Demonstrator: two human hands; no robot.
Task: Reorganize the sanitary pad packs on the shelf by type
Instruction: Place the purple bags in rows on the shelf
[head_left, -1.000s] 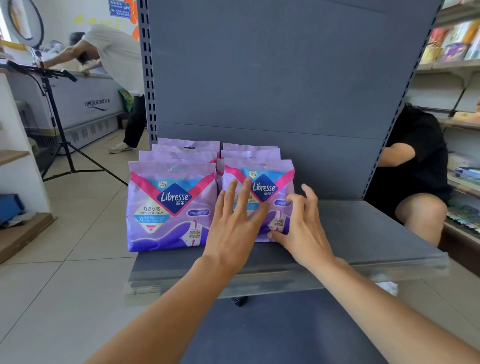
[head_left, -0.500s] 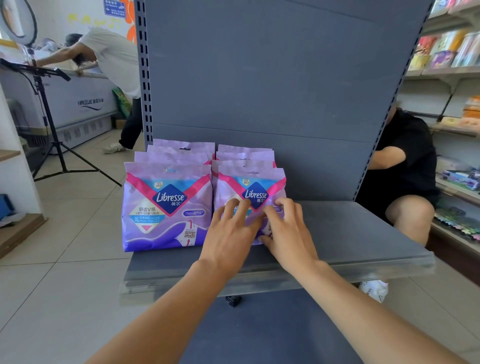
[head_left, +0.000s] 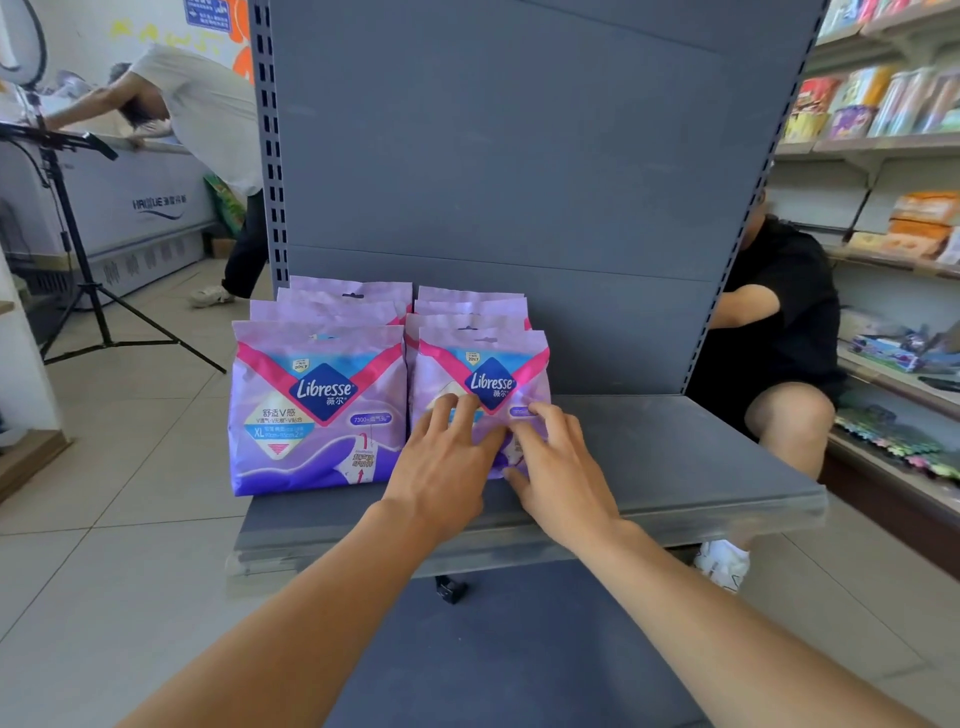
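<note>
Two rows of purple Libresse pad packs stand upright on the left half of a grey shelf (head_left: 675, 467). The left row's front pack (head_left: 317, 410) is the wider one, marked XL. The right row's front pack (head_left: 485, 374) is narrower. My left hand (head_left: 444, 457) lies on the lower front of that right pack with its fingers spread and fairly straight. My right hand (head_left: 556, 462) touches the same pack's lower right part, fingers slightly bent and thumb near the pack's bottom edge. Several more packs stand behind each front one, mostly hidden.
The shelf's grey back panel (head_left: 519, 156) rises behind the packs. A person in black (head_left: 774, 332) sits just right of the shelf. Stocked shelves (head_left: 893, 249) line the right wall. A tripod (head_left: 78, 270), a chest freezer (head_left: 119, 208) and a person bending (head_left: 208, 119) stand at left.
Both hands have drawn closer together on the right front pack. My right hand moved from the pack's right side onto its front. The pack now sits pushed back against its row.
</note>
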